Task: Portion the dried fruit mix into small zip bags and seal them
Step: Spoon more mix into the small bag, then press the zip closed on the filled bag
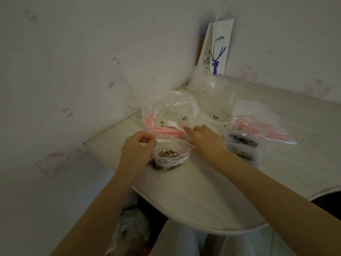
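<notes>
- Dried fruit mix (166, 156), head view: dark and pale pieces lay in the bottom of one small zip bag (172, 147). The bag stood near the front edge of the table (203, 193), between the two hands.
- Left hand (136, 149): thumb and forefinger pinched the bag's left rim. The mouth gaped, and the red zip line was not pressed together.
- Right hand (203, 138): it sat at the bag's right corner, fingers pointing toward the white spoon (170, 123). We could not tell whether it gripped the rim, the spoon handle, or nothing.
- Large clear bag (171, 106), just behind: nearly bare, with only crumbs and the spoon inside. We judged the supply almost gone.
- Filled bags (242, 142) lay heaped beside the right wrist. We counted at least two, but they overlapped, so no firmer figure. We could not tell whether they were sealed.
- Empty zip bags (267, 131), pink-striped, lay in a loose stack beyond the heap, too layered to count. More pink strips showed at the large bag's left side.
- Progress, as we judged it: portioning was probably near its end. This bag was loaded but unsealed, so its sealing was left.
- Tally: two hands, one spoon, one large bag, one bag in hand, two or more filled bags, one empty stack.
- Also noted: clear wrapping (215, 89) and a paper coffee bag (220, 47) in the corner.
</notes>
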